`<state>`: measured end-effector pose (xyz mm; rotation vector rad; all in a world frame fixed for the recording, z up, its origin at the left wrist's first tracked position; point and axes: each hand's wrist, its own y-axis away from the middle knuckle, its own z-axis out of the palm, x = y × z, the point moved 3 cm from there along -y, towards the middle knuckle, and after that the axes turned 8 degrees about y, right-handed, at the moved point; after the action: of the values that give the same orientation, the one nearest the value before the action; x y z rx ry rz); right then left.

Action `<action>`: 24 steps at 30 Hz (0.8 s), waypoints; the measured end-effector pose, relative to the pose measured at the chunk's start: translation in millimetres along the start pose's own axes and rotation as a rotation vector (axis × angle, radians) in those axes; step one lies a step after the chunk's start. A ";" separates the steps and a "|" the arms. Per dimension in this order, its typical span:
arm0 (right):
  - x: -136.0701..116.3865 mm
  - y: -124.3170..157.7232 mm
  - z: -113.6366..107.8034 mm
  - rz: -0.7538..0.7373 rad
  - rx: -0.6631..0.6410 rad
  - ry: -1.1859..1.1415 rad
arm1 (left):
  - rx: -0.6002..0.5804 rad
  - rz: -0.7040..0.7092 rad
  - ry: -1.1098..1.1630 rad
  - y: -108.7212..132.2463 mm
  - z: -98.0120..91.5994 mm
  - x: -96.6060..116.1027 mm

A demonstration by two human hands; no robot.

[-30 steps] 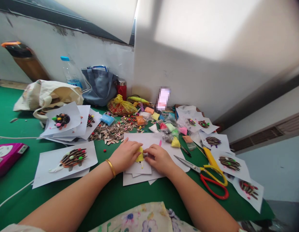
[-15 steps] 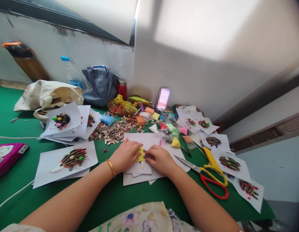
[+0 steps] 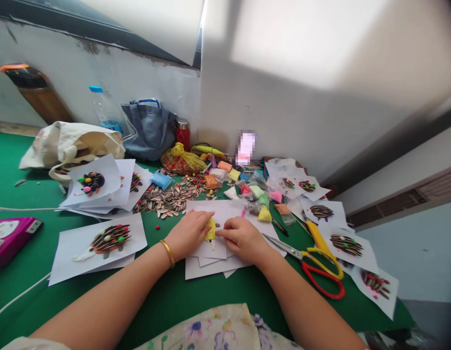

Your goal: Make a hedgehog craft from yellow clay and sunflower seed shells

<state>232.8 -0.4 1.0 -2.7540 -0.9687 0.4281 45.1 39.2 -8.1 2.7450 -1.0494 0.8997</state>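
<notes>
A flattened piece of yellow clay (image 3: pixel 211 230) lies on a white sheet of paper (image 3: pixel 216 252) between my two hands. Small dark pieces, which look like sunflower seeds, stick out at the clay's right edge, and a tiny dark mark shows near its lower tip. My left hand (image 3: pixel 191 234) rests flat over the paper, fingers stretched out along the clay's left side. On the other side, my right hand (image 3: pixel 244 239) has its index finger extended to the clay's right edge, the remaining fingers loosely bent. Its thumb is mostly hidden.
Sunflower seeds (image 3: pixel 167 198) lie heaped behind my left hand. Bagged coloured clay, including a yellow lump (image 3: pixel 264 214), sits behind my right hand. Scissors (image 3: pixel 313 262) lie at right. Papers with seed-covered hedgehog figures (image 3: pixel 112 239) lie on both sides.
My right index finger has straightened and now touches the clay's edge, where the fingers were more bunched before. My left hand stays nearly in place beside the clay.
</notes>
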 end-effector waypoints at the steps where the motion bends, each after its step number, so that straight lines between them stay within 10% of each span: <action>1: -0.9 0.2 0.2 -0.009 -0.011 0.025 | -0.001 0.001 0.000 0.1 -0.2 0.4; 24: -5.8 3.6 -7.0 0.094 -0.067 0.006 | 0.008 0.015 -0.025 3.8 -1.3 6.5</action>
<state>232.9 -7.4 7.7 -2.8682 -0.8697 0.4095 45.9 32.8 -4.0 2.7653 -1.0745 0.8754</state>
